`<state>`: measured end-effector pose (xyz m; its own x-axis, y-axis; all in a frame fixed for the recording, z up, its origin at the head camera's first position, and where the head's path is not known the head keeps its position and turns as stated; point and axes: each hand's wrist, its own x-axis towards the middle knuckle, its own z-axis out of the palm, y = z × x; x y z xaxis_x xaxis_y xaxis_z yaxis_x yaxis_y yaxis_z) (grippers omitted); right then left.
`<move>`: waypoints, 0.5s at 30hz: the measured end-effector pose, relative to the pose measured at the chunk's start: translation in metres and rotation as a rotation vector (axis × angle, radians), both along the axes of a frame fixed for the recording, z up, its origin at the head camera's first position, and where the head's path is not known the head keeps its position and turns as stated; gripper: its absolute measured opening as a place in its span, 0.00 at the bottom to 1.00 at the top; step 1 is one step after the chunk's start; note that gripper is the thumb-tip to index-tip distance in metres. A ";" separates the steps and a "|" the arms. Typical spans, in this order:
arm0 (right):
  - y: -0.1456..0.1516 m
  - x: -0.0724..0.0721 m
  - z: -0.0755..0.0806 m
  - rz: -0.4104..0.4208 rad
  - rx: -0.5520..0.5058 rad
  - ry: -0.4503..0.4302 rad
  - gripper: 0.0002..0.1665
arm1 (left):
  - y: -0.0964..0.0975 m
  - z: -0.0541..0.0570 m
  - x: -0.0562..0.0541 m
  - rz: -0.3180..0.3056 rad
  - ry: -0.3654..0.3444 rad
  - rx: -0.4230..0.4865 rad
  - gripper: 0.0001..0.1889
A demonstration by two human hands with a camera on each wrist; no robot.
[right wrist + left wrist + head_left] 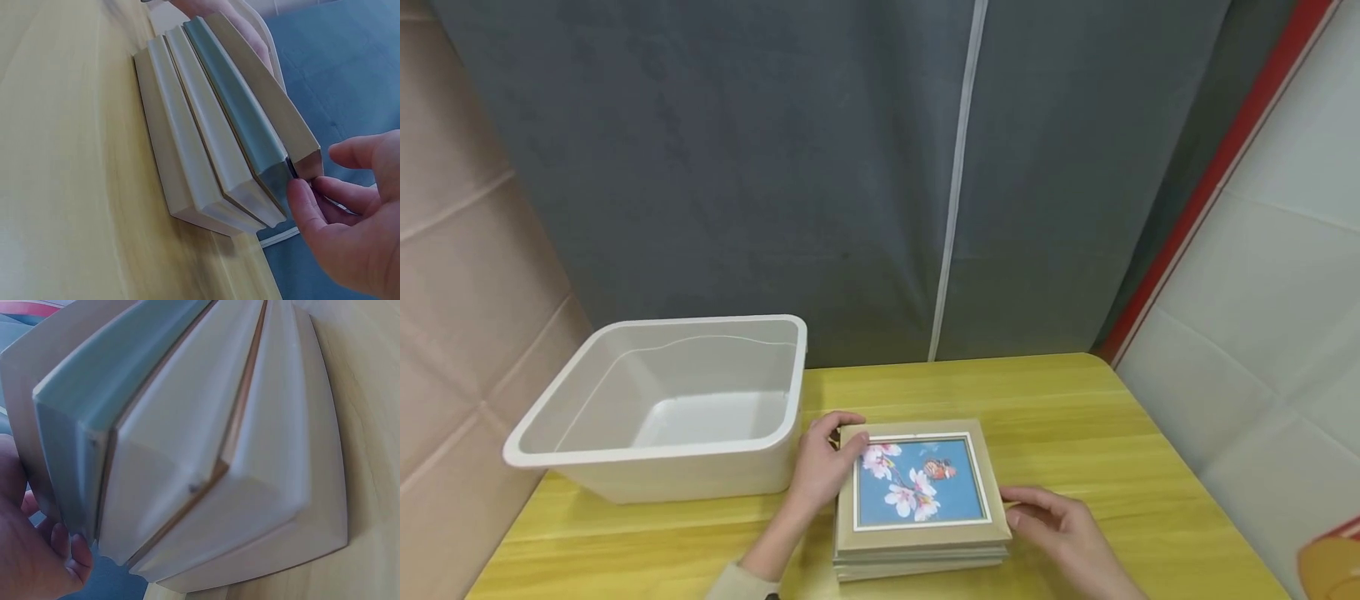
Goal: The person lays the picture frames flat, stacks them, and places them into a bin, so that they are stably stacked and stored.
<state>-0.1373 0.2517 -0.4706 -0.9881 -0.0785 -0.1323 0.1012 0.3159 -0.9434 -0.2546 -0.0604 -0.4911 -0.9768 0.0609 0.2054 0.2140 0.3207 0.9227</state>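
Beige borders and a blue picture of pale pink blossoms are shown on the top frame (921, 483) by the head view, where the layers beneath are barely told apart. By the right wrist view the sides of the stack (917, 563) are laid bare: below the top frame, a blue-green frame (234, 103), two pale frames (209, 119) and a beige bottom frame (164, 134) can be counted, piled on the wood-grained surface (1120, 467). Small dark spots on the frames' sides are caught by the left wrist view.

The left forearm is slanted up from the lower edge of the head view, its light sleeve (739, 583) ending near the wrist. The left grip (822, 468) is set at the stack's far left corner; the thumb is laid over the top frame's border and the fingers are bent round its edge, so that the frame is held between them. The right grip (1063, 532) is brought to the opposite side, half open: the edges near the corner are touched by fingertips, while the thumb is held apart, with nothing clasped.

To the left of the stack, a pale tub (647, 453) is stood on the surface, its inner walls and floor exposed.
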 end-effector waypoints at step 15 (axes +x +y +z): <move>-0.002 -0.014 0.016 -0.116 0.069 0.283 0.19 | 0.001 0.022 0.025 0.023 0.162 -0.179 0.19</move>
<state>-0.1514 0.2499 -0.4549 -0.9883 0.0368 0.1477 -0.1227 0.3821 -0.9159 -0.2294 -0.0593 -0.4695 -0.9336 0.0887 0.3471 0.3452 0.4823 0.8052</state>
